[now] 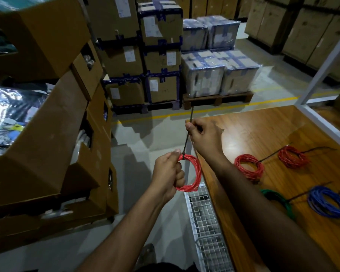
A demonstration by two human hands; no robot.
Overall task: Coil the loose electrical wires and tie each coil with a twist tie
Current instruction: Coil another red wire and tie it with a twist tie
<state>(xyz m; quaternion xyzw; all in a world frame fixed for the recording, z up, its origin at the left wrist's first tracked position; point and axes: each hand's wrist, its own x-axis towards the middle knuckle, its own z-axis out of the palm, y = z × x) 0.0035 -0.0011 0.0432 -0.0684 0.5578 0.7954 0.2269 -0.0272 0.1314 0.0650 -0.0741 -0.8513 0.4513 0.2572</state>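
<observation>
- Cinching time: the right hand [203,137] pinches the dark tail of the tie [187,139] between thumb and fingers, and the strap runs straight and taut down to the coil
- The left hand [168,174] has its fingers curled tight round the near-left arc of the red wire coil [191,174], thumb up beside the spot where the tie bites the bundle
- To do this well, I'd say pull the tail in line with the strap, directly away from the coil, not off to one side, so the loop closes evenly and the turns don't fan out
- The left hand should brace close to the tie point and hold the turns stacked; gripping further round would likely let the bundle twist
- Risk as I judge it: overtightening could pinch the insulation, so stop once the turns no longer slide
- The coil hangs in the air between the two hands, off the left edge of the wooden table [263,130] and above a white wire-mesh basket [206,218]
- The right hand sits farther off and a touch right of the coil, the left hand near and left
- Over on the table to the right lie tied coils, well apart from both hands: a red coil [248,167], another red one [292,157], a green coil [277,197] partly hidden by the right forearm, and a blue coil [328,203]
</observation>
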